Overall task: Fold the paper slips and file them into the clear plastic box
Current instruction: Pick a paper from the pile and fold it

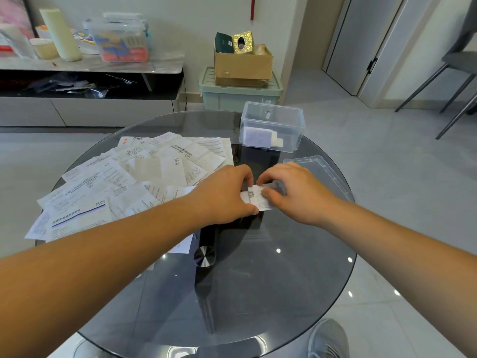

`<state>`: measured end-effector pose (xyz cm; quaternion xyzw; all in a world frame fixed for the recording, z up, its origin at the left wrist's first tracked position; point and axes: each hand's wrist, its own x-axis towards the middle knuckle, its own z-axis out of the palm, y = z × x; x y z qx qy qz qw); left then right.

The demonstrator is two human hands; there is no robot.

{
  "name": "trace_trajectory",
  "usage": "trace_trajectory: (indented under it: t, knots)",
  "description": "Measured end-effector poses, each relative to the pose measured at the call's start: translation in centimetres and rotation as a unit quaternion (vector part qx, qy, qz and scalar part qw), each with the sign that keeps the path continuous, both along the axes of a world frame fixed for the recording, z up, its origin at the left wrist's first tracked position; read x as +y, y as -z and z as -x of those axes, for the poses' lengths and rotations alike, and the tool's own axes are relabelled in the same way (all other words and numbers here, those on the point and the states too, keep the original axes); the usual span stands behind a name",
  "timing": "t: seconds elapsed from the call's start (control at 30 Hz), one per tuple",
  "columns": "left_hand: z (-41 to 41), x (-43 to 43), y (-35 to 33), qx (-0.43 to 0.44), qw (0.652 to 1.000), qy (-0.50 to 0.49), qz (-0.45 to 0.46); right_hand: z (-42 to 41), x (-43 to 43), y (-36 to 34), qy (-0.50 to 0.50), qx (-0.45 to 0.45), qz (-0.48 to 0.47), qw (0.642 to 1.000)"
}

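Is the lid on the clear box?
No, the box is open on top, and its lid lies beside it.

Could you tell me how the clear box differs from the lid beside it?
The clear box is deep and holds folded slips; the lid is shallow and holds none. The box stands farther back; the lid lies nearer the right hand. Both are clear plastic on the glass table.
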<state>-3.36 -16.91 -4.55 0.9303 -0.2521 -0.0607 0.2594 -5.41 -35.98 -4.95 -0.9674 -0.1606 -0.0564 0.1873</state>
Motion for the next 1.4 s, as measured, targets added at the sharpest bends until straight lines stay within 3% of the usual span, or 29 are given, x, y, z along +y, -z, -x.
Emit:
trace_trajectory:
  t: [1.4]
  knots:
    - [0.0, 0.6, -0.4, 0.014, 0.999, -0.014, 0.032, 1.4, -0.6, -1.4, 0.019, -0.002, -0.087, 0.996]
